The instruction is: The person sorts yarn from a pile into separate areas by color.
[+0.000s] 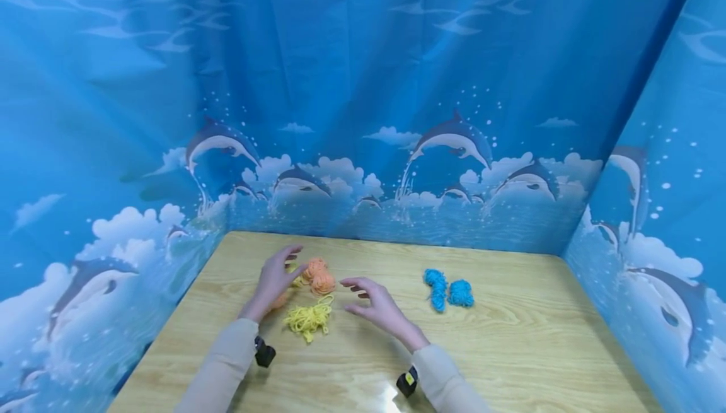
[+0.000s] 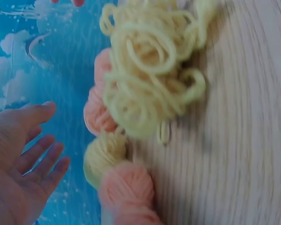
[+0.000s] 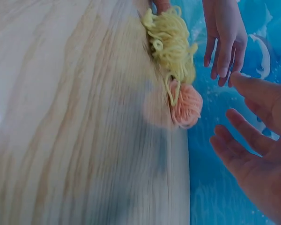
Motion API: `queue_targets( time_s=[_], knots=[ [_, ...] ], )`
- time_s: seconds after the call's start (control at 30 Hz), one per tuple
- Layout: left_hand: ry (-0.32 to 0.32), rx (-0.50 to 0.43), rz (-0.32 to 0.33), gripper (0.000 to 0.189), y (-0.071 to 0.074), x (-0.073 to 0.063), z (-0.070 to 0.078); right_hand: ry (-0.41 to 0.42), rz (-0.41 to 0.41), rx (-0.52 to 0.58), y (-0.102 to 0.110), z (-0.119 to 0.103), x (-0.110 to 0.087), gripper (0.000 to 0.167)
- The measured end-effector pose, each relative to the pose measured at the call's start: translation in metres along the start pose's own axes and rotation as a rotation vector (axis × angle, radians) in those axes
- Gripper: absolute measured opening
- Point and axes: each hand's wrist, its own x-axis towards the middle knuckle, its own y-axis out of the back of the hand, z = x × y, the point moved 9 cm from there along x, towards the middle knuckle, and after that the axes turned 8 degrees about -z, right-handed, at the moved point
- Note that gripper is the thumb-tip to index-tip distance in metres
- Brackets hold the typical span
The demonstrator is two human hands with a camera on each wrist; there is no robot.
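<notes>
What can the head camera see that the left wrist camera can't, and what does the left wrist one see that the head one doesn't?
Only the head view shows the two blue yarn bundles and the person's pale sleeves.

Only the left wrist view shows the small yellow ball clearly; in the head view, the left hand mostly hides it.

Both show that hand, the loose yellow yarn, some orange yarn, the wooden table and the blue sea backdrop.

Blue dolphin-print curtains [image 1: 351, 85] surround a glossy wooden table [image 1: 522, 350]
</notes>
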Motion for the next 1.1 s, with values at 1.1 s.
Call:
queue_targets(
  time_s=[1.1],
  knots=[
    [0.197,-0.020,-0.169,0.059,-0.004,-0.006,-0.048,-0.017,-0.252,-0.299,-0.079,-0.016,0.044,0.049]
  ],
)
